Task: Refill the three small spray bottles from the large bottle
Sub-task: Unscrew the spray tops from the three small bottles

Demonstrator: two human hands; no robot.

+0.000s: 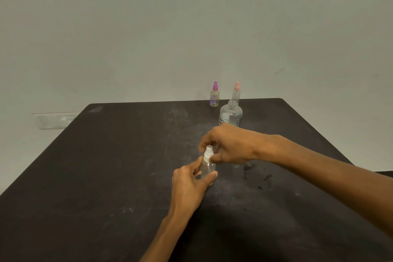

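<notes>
The left hand (189, 181) wraps its fingers and thumb around the body of a small clear spray bottle (207, 169), holding it upright on the dark table (106, 166). Directly above it, the right hand (227, 147) pinches the bottle's white spray top (208, 152) between fingertips and thumb, and the top sits on the neck. Whether it is being screwed on or off cannot be told from a single view, nor is the liquid level inside easy to read through the clear plastic.

Just beyond the right hand, nearly touching its knuckles in the picture, stands the large bottle (230, 114), its neck open with no cap on it. That open neck suggests pouring is either under way or about to begin. Farther past the right hand, near the far edge of the table, two more small bottles stand side by side: a purple-topped bottle (214, 97) holding yellowish liquid, and a pink-topped bottle (236, 91) that looks clear. Both have their tops on.

My judgement is that the task is at the stage of the clear bottle, with its top being worked. At most the two far bottles are already done; if they are not, they still need opening, filling and closing, and the large bottle needs its cap back.
</notes>
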